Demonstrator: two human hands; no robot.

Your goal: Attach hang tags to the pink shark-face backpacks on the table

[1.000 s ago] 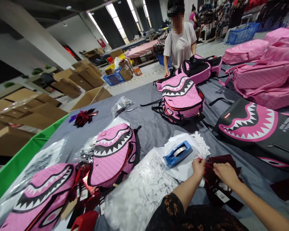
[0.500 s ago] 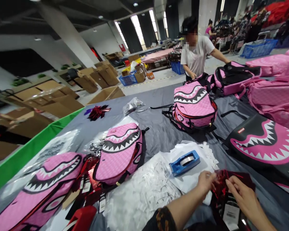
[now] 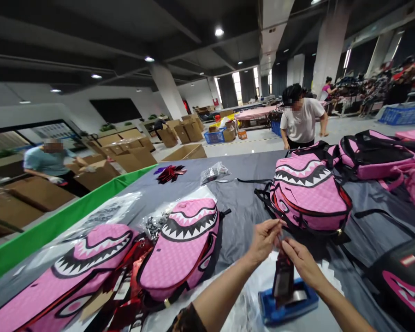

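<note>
The dark red hang tag (image 3: 282, 276) now hangs upright in the air between both hands, lifted off the bench since half a second ago, when it lay low at 5 o'clock. The left hand (image 3: 265, 240) pinches its top from 9 o'clock; the right hand (image 3: 302, 260) grips it from 3 o'clock. Below it sits the blue tape dispenser (image 3: 287, 306). At 12 o'clock stands a pink shark backpack (image 3: 309, 196) on the grey bench (image 3: 242, 203); another pink backpack (image 3: 183, 246) lies at 9 o'clock.

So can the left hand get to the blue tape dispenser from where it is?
Probably yes. The left hand is raised just above and left of the tape dispenser, but it pinches the dark red tag hanging over it.
</note>
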